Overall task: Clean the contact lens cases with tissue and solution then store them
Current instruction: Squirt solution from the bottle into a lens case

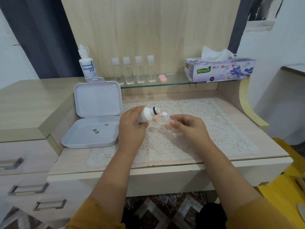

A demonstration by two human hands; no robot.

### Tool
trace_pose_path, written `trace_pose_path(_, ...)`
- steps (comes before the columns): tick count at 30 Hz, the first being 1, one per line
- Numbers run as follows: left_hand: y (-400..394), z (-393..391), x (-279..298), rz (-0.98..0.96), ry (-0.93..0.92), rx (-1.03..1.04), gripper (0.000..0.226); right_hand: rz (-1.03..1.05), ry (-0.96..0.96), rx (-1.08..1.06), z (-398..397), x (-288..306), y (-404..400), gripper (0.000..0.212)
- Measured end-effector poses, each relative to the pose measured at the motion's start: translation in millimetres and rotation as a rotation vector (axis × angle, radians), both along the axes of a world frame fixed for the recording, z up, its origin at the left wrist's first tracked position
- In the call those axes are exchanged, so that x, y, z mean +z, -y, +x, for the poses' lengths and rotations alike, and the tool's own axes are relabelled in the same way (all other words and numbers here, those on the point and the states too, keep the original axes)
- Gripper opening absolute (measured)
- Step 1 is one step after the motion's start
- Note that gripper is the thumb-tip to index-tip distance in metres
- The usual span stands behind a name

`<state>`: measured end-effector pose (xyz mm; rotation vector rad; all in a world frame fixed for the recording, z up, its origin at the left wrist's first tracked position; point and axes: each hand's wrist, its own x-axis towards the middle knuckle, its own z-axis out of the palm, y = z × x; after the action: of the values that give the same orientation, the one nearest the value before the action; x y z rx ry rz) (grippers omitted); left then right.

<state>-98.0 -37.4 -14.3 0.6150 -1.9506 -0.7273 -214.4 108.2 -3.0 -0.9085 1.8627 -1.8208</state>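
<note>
Left hand: (132, 124) wrapped around a small white plastic solution bottle (146, 115), tipped sideways with its nozzle toward the right
Right hand: (188, 125) fingertips pinching a clear plastic lens case (166, 120), low over the mat
Surface: pale wood desk (247, 129) with a white lace doily mat (206, 123)
Storage: open grey plastic hinged box (92, 129) just left of the mat
Shelf: glass ledge (173, 83) holding a purple floral tissue box (219, 70) and clear bottles
Room: dark curtain (41, 35) back left
</note>
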Motion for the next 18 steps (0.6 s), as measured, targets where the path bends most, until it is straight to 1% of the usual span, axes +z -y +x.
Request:
trace_pose_path(6, -2.7, 1.2, 5.5, 0.161, -0.029, -0.067, 0.056, 0.005, 0.009, 0.031, -1.2, -1.3, 0.3, 0.012)
trace_pose_path(9, -3.8, 2.0, 10.2, 0.214, -0.007, -0.088, 0.056, 0.007, 0.02, 0.039, -2.9, -4.0, 1.2, 0.013)
trace_pose_path(14, 0.8, -0.6, 18.7, 0.254, 0.06, -0.15, 0.053, -0.003, 0.043, 0.056, -3.2, -5.6, 1.5, 0.014)
trace_pose_path(18, 4.1, -5.7, 25.2, 0.242, 0.111, -0.199, 0.054, -0.017, 0.049, 0.06, -2.8, -4.8, 1.0, 0.012)
